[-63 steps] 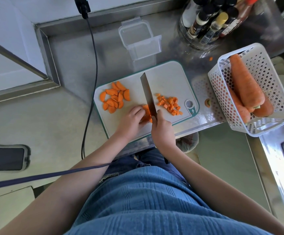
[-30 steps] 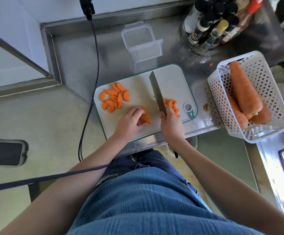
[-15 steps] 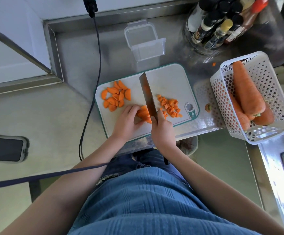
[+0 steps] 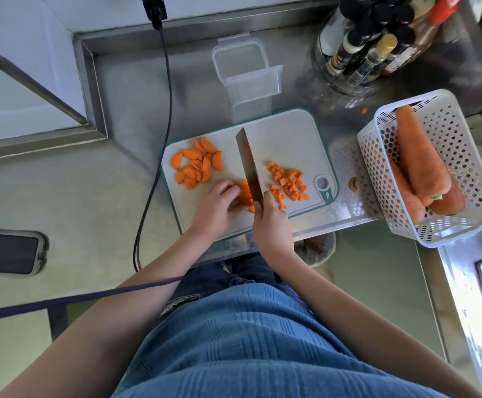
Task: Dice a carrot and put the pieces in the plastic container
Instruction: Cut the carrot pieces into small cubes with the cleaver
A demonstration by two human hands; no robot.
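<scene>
A white cutting board (image 4: pixel 285 133) lies on the steel counter. My right hand (image 4: pixel 271 222) grips the handle of a cleaver (image 4: pixel 248 165), whose blade stands on edge across the board. My left hand (image 4: pixel 215 208) holds a small stack of carrot slices (image 4: pixel 244 195) against the blade's left side with curled fingers. Half-moon carrot slices (image 4: pixel 196 165) lie at the board's left. Diced carrot pieces (image 4: pixel 288 182) are heaped to the right of the blade. The clear plastic container (image 4: pixel 245 70) stands with nothing in it behind the board.
A white perforated basket (image 4: pixel 463 133) with whole carrots (image 4: pixel 417 156) sits at the right. Sauce bottles (image 4: pixel 372 38) stand at the back right. A black cable (image 4: pixel 165 110) hangs down left of the board. A phone (image 4: pixel 7 254) lies far left. A carrot end (image 4: pixel 354 183) rests beside the board.
The cleaver swung right to the diced heap a second ago, then came back against the stack under my left hand. It has stayed there since, with my left hand holding the slices.
</scene>
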